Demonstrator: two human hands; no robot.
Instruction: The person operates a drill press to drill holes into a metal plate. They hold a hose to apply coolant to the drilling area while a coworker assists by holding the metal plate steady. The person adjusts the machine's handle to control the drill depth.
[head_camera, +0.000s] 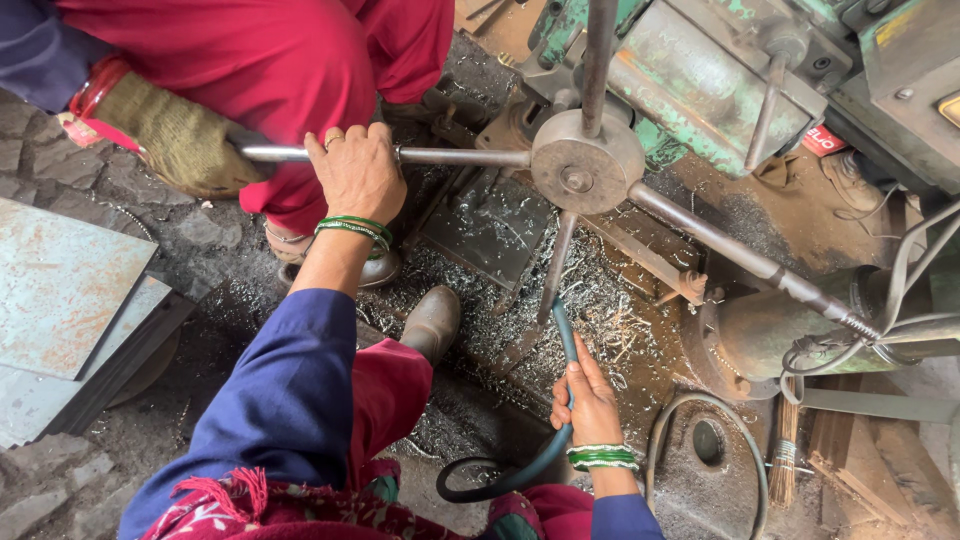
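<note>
My two hands work here: my left hand (357, 172) has its grip closed round one spoke (440, 156) of the four-spoked handwheel (586, 160), at nine o'clock from the hub; my right hand (590, 402) is closed on one dark hose (565, 335) at six o'clock. One gloved hand (180, 140) of another person grips the same spoke's end. Metal shavings (600, 310) litter the floor; two steel sheets (60, 290) lie far left.
</note>
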